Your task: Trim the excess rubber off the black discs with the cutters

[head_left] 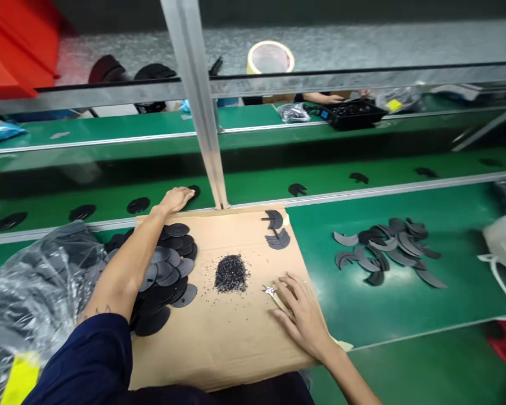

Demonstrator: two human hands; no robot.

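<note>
My left hand [176, 199] reaches forward over the far edge of the cardboard sheet [236, 332]. Its fingers lie on a black disc [194, 191] on the green conveyor belt [320, 181]. My right hand [300, 311] rests flat on the cardboard, fingers spread, beside a small shiny metal tool [270, 291]. A pile of black round discs [171, 270] lies on the cardboard under my left forearm. A heap of tiny black bits [231, 273] sits in the middle. A few crescent-shaped offcuts [276, 229] lie at the far right of the sheet.
Several black discs ride the belt at intervals. A heap of grey crescent offcuts [388, 250] lies on the green table to the right. A clear plastic bag [29, 292] of black parts sits left. A metal post [202, 107] rises ahead. Another person's hand [331, 98] works at a black tray [352, 112].
</note>
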